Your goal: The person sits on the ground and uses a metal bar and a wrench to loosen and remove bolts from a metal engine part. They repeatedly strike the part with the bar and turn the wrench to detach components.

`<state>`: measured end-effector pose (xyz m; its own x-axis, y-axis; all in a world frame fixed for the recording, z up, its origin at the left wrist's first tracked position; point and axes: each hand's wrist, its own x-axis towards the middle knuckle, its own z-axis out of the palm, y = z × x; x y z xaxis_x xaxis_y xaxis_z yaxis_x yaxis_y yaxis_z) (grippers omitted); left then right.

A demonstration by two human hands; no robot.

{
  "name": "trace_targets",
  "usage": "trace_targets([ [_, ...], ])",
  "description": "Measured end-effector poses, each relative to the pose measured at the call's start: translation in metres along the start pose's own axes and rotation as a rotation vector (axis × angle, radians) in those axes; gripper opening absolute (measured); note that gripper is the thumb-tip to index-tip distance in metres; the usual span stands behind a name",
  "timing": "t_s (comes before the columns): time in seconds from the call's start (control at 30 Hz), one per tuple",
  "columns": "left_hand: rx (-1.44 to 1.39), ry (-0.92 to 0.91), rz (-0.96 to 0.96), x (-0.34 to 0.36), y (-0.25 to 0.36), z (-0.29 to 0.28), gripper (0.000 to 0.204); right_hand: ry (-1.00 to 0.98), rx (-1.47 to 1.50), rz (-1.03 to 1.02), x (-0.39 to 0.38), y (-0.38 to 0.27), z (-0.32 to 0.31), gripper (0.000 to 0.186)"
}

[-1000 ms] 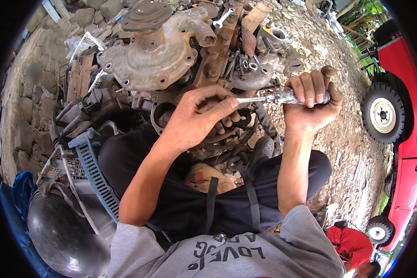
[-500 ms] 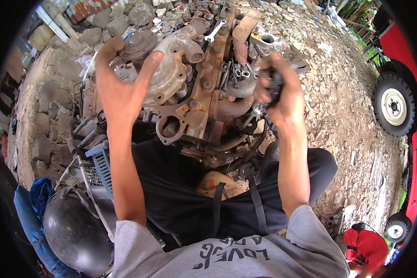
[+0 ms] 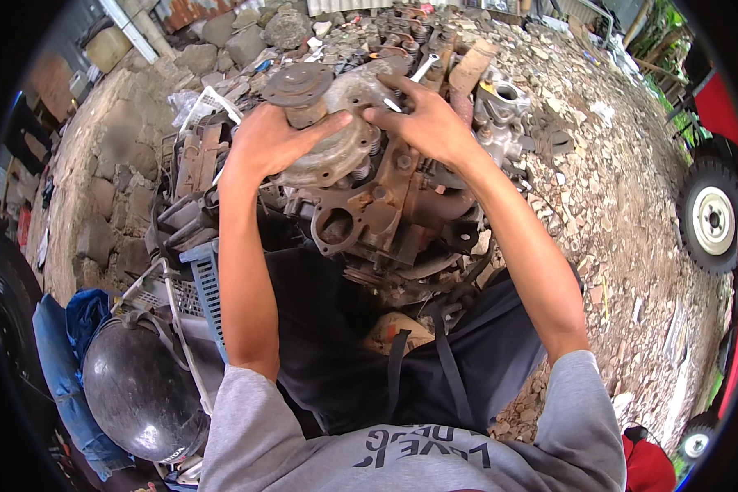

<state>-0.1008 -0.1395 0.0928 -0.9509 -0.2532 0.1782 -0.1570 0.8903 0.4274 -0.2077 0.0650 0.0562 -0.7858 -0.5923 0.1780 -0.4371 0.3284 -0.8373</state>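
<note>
My left hand [image 3: 275, 139] is closed on the left side of a weathered grey cast metal housing [image 3: 328, 160], thumb across it below its rusty round flange [image 3: 297, 78]. My right hand [image 3: 418, 123] grips the same housing at its right, fingers curled over the curved outlet neck. A silver wrench [image 3: 426, 66] lies just beyond that hand. Below the housing is a rusty engine block [image 3: 365, 221] with bolts and openings. A silvery metal part [image 3: 504, 123] stands to its right.
Blue plastic basket [image 3: 205, 283], black helmet [image 3: 139, 385] and blue cloth [image 3: 61, 353] sit at my left beside piled stones [image 3: 107, 197]. Rubble ground [image 3: 623, 246] spreads right toward a red vehicle's wheel [image 3: 709, 215]. Red fabric [image 3: 644, 463] shows at lower right.
My left hand has gone from the screwdriver-like tool up to the housing. My right hand has let go of that tool and moved left onto the housing. The view has shifted slightly.
</note>
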Motion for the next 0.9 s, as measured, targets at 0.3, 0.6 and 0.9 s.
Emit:
trace_targets([
  [0.3, -0.335, 0.195, 0.015, 0.012, -0.026, 0.013, 0.06, 0.215, 0.024, -0.268, 0.0, -0.008, 0.013, 0.06],
  [0.6, -0.655, 0.217, -0.414, 0.009, -0.034, 0.014, 0.072, 0.188, 0.164, -0.397, 0.006, -0.01, 0.015, 0.054],
  [0.9, -1.358, 0.22, -0.287, -0.003, -0.058, 0.034, 0.055, 0.187, 0.427, -0.211, -0.008, -0.029, -0.007, 0.041],
])
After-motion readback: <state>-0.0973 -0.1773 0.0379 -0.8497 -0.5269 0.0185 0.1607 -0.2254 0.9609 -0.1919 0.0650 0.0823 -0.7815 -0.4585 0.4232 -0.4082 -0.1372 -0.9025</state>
